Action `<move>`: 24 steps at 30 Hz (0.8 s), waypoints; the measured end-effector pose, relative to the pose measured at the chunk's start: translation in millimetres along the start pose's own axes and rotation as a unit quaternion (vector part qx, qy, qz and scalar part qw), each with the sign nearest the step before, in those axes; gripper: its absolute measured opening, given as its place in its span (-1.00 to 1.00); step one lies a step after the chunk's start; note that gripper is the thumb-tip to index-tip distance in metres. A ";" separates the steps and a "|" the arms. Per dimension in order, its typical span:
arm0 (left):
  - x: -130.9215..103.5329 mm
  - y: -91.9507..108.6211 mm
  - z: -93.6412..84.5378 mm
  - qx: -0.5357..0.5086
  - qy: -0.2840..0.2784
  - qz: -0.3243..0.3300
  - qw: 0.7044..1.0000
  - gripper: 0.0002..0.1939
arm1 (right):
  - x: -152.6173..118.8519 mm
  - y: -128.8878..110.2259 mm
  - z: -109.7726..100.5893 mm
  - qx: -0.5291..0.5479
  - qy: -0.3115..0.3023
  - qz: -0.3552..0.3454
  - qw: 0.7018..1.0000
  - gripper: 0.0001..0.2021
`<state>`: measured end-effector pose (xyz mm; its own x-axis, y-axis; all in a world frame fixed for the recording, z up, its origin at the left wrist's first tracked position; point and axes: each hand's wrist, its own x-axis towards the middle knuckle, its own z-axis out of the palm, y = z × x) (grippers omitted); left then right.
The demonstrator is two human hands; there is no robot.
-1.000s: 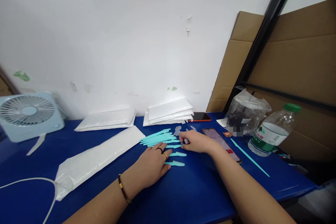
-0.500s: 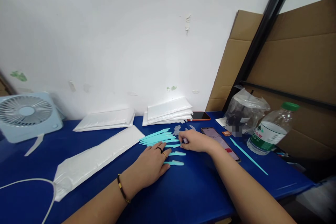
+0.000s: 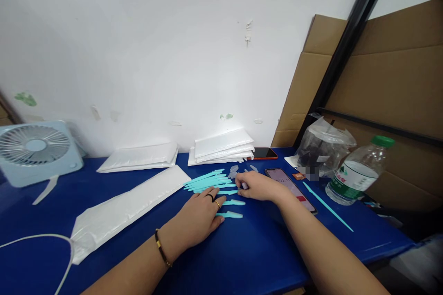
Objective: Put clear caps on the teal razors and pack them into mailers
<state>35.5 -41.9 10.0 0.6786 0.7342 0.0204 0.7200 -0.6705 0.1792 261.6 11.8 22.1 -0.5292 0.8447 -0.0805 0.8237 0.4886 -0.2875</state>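
Note:
Several turquoise razor-like sticks (image 3: pixel 207 179) lie in a pile on the blue table, with a few more spaced out below it. Flat over their handles rests my left hand (image 3: pixel 200 214), fingers spread, wearing rings and a bracelet. My right hand (image 3: pixel 258 185) is at the right ends of the sticks, its fingers curled together around a small pale piece that is hard to make out. Small translucent covers (image 3: pixel 234 169) lie just beyond it. One separate turquoise stick (image 3: pixel 327 206) is on the right side of the table.
A phone (image 3: pixel 290 189) lies right of my right hand, another phone (image 3: pixel 265 153) near the wall. Further right are a clear bag (image 3: pixel 320 147) and a water bottle (image 3: pixel 358 173). White packets (image 3: pixel 223 145), a long white packet (image 3: pixel 131 207) and a fan (image 3: pixel 38 152) are behind and left.

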 end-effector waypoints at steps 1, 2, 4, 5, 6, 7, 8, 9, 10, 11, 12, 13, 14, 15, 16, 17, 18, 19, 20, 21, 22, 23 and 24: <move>0.0 0.3 -0.5 0.002 -0.001 0.000 1.000 -0.55 | 0.0 -0.1 0.2 -0.001 0.001 -0.001 1.000 -0.84; -0.1 0.5 -0.8 0.005 -0.002 0.001 1.000 -0.55 | 0.0 -0.2 0.5 -0.002 0.003 -0.003 1.000 -0.84; -0.1 0.4 -0.7 0.009 -0.002 0.000 1.000 -0.55 | -0.1 -0.3 1.0 -0.003 0.005 -0.006 1.000 -0.84; -0.1 0.1 -0.4 0.010 -0.003 0.000 1.000 -0.55 | 0.0 -0.2 1.2 -0.003 0.006 -0.007 1.000 -0.84; 0.0 -0.2 0.1 0.009 -0.003 -0.001 1.000 -0.55 | 0.2 0.0 1.5 -0.003 0.006 -0.007 1.000 -0.84; 0.0 -0.6 0.7 0.007 -0.003 0.000 1.000 -0.54 | 0.4 0.4 1.8 -0.003 0.007 -0.007 1.000 -0.84; 0.0 -1.0 1.3 0.006 -0.002 0.001 1.000 -0.54 | 0.7 0.8 2.2 -0.003 0.007 -0.009 1.000 -0.84; 0.0 -1.4 1.8 0.005 -0.001 0.002 1.000 -0.54 | 1.0 1.4 2.5 -0.003 0.008 -0.011 1.000 -0.84; 0.0 -1.7 2.3 0.005 0.000 0.003 1.000 -0.54 | 1.1 1.9 2.8 -0.003 0.010 -0.013 1.000 -0.84; 0.0 -2.0 2.7 0.005 0.002 0.004 1.000 -0.54 | 1.2 2.4 3.0 -0.003 0.010 -0.014 1.000 -0.84; 0.0 -2.2 3.0 0.005 0.003 0.004 1.000 -0.54 | 1.2 2.8 3.1 -0.003 0.010 -0.015 1.000 -0.84; -0.1 -2.2 3.1 0.004 0.003 0.003 1.000 -0.54 | 1.1 3.0 3.2 -0.002 0.009 -0.015 1.000 -0.84; -0.1 -2.3 3.2 0.004 0.003 0.002 1.000 -0.55 | 0.9 3.1 3.2 -0.002 0.008 -0.015 1.000 -0.84; -0.1 -2.2 3.2 0.003 0.002 0.002 1.000 -0.55 | 0.8 3.2 3.1 -0.002 0.009 -0.014 1.000 -0.84; 0.0 -2.2 3.2 0.003 0.003 0.002 1.000 -0.55 | 0.7 3.1 3.1 -0.003 0.009 -0.013 1.000 -0.84; 0.1 -2.2 3.2 0.003 0.005 0.003 1.000 -0.55 | 0.6 3.0 3.0 -0.004 0.009 -0.012 1.000 -0.84; 0.3 -2.2 3.3 0.004 0.007 0.005 1.000 -0.55 | 0.7 2.9 2.9 -0.005 0.008 -0.010 1.000 -0.84; 0.5 -2.3 3.3 0.004 0.009 0.007 1.000 -0.55 | 0.9 2.8 2.9 -0.005 0.006 -0.009 1.000 -0.84; 0.7 -2.5 3.4 0.005 0.010 0.008 1.000 -0.55 | 1.1 2.7 2.9 -0.005 0.005 -0.008 1.000 -0.84; 0.9 -2.6 3.4 0.006 0.009 0.007 1.000 -0.55 | 1.3 2.6 2.8 -0.005 0.005 -0.008 1.000 -0.84; 0.9 -2.8 3.3 0.007 0.007 0.006 1.000 -0.55 | 1.6 2.5 2.8 -0.006 0.005 -0.009 1.000 -0.84; 0.8 -2.8 3.2 0.007 0.005 0.005 1.000 -0.55 | 1.7 2.4 2.8 -0.007 0.007 -0.010 1.000 -0.84; 0.7 -2.6 2.9 0.008 0.003 0.004 1.000 -0.55 | 1.7 2.2 2.7 -0.009 0.007 -0.011 1.000 -0.85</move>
<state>34.4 -39.9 6.7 0.6829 0.7300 0.0273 0.7173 -0.6771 0.1642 261.9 13.7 18.7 -0.5442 0.8368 -0.0600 0.8153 0.5107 -0.2728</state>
